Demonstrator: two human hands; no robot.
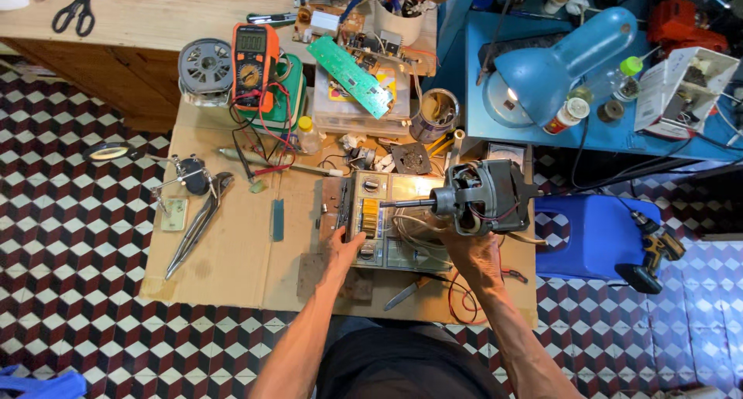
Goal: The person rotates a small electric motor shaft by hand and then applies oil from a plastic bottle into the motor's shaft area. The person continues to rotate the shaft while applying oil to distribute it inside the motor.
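My right hand (474, 253) grips a dark electric motor (486, 198) from below, its steel shaft pointing left above a beige control panel (402, 188) that lies on a cardboard sheet (232, 252). My left hand (340, 248) rests with fingers spread on the panel's left end, next to its yellow switches and small knobs. Red and black wires trail from the motor down towards a knife (402, 294) at the cardboard's near edge.
An orange multimeter (253, 65), a green circuit board (350, 75), a tin can (433, 114), pliers (197, 221) and a magnifier stand (108, 151) surround the work. To the right are a blue lamp (553, 66), a blue stool (592, 236) and a cordless drill (654, 252); scissors (75, 10) lie on the wooden bench.
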